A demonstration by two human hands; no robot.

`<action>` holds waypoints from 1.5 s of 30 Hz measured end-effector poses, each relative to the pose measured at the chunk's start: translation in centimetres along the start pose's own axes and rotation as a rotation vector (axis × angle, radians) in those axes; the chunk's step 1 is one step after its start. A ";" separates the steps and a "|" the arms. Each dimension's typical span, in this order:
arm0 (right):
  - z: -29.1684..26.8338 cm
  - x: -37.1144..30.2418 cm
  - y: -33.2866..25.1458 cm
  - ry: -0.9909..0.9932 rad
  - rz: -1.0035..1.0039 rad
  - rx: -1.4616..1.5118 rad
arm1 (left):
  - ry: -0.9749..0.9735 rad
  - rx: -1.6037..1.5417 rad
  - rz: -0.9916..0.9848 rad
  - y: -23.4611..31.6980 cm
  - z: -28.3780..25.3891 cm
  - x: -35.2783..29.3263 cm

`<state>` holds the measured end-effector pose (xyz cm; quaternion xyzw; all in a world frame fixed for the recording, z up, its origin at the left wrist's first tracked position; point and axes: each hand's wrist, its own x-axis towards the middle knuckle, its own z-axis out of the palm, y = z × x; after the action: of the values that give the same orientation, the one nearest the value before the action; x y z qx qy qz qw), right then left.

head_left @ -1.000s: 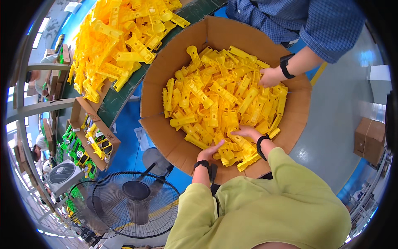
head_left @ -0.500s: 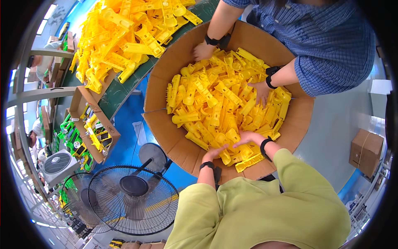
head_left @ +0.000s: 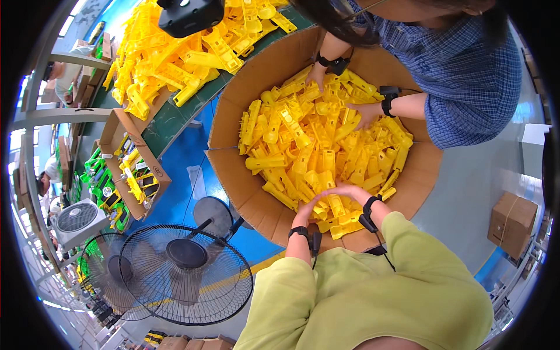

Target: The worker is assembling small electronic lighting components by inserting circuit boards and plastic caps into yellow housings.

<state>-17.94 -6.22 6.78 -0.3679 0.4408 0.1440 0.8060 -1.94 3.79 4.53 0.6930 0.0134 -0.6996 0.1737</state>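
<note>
One left hand, one right hand, cupped (grip unclear) at many yellow parts in one carton

Factory workshop, indicated by many yellow moulded-plastic parts filling a large brown cardboard box and heaped on a green-topped table, a black wire-caged fan and blue floor beside them.

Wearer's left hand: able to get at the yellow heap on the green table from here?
Probably not directly: the left hand is at the yellow parts inside the carton, whose wall stands between it and the heap on the green table.
</note>
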 end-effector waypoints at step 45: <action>7.9 -2.1 -28.3 0.133 -0.220 0.252 | -0.359 -0.577 0.270 22.0 -13.6 -11.8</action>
<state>1.38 -19.82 24.40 -0.3190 0.4647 -0.0262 0.8256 16.69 -10.69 20.40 0.4773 0.0879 -0.7483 0.4523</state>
